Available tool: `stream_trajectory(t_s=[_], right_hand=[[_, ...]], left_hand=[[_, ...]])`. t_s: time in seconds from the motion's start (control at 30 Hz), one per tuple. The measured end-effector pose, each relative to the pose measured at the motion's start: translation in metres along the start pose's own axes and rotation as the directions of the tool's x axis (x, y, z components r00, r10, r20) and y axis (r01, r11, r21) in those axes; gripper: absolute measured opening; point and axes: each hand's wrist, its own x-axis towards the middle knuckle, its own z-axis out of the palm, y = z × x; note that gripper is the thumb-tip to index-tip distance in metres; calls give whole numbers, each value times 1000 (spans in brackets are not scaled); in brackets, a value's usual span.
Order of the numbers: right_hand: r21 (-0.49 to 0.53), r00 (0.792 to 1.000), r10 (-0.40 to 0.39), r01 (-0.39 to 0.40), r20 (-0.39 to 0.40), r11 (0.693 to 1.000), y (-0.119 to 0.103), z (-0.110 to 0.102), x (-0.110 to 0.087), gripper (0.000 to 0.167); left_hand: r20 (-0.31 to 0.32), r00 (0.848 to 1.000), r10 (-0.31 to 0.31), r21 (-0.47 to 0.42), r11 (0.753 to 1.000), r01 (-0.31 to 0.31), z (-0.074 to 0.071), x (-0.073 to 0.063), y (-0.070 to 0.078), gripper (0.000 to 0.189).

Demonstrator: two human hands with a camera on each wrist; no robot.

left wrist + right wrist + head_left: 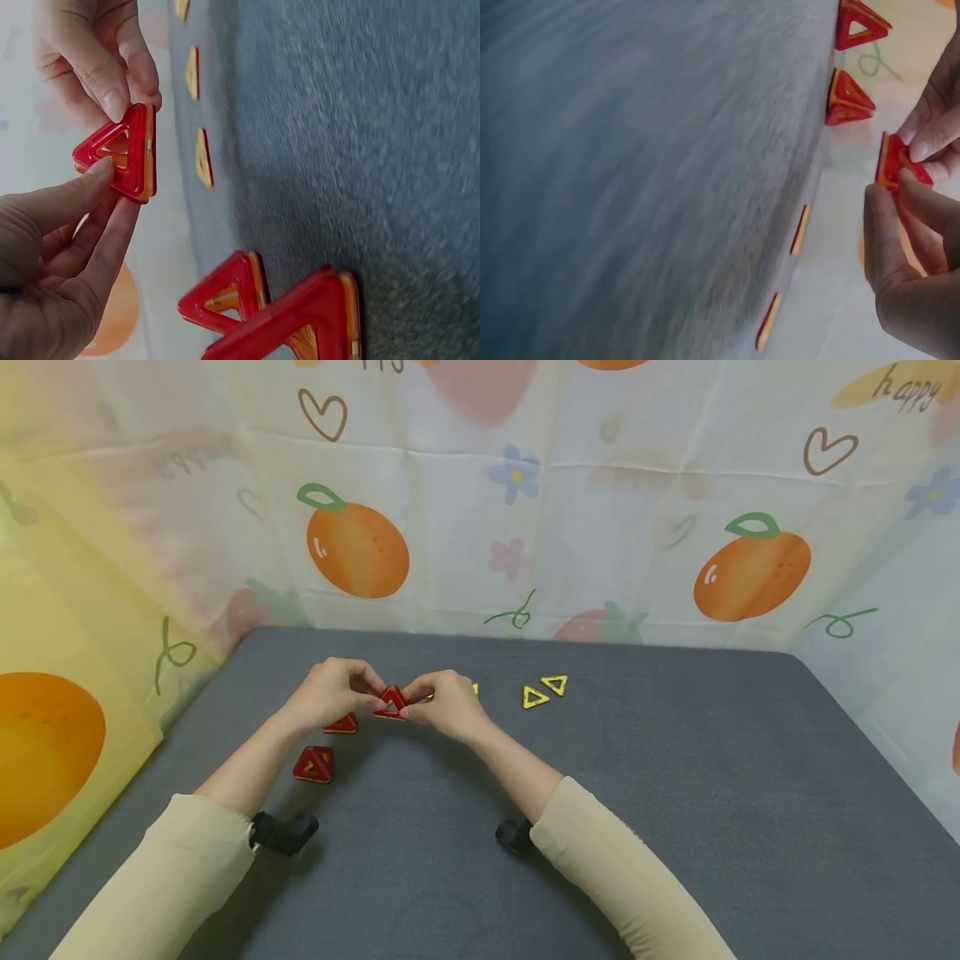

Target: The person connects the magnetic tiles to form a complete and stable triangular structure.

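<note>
Both hands pinch a small red and amber piece built of triangular magnetic tiles (391, 702), held up at the back left of the table. My left hand (330, 693) has it from the left, thumb on a red face (136, 161). From the other side, my right hand (448, 706) grips it by a corner with thumb and fingers. Two red triangular pyramids of tiles stand close to the left hand: a nearer pyramid (314, 764) and a farther pyramid (342, 723), partly hidden by that hand.
Right of the hands lie two flat yellow triangular tiles, a nearer tile (534, 697) and a farther tile (556, 684). More yellow shows behind the right hand. A patterned cloth (450, 527) hangs along the back of the dark grey table (712, 793).
</note>
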Motion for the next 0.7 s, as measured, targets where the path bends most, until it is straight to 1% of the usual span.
stream_trajectory(t_s=[0.13, 0.27, 0.37, 0.5, 0.7], right_hand=[[3, 999, 19, -19, -29, 1000, 0, 7, 8, 18], [-6, 999, 38, -38, -39, 999, 2, 13, 15, 18], [-9, 998, 63, -63, -15, 998, 3, 18, 18, 16], [-19, 995, 94, -94, 25, 995, 4, 22, 19, 16], [-65, 995, 97, -94, 41, 993, 5, 23, 19, 18]], left_hand=[[-2, 1000, -18, 13, 1000, 18, -1, 5, -5, 13], [6, 999, -43, 26, 999, 43, -1, 8, -10, 12], [20, 998, -60, 51, 997, 59, 0, 10, -13, 13], [38, 997, -62, 86, 995, 59, 0, 12, -15, 13], [51, 997, -56, 132, 990, 49, 3, 13, -16, 13]])
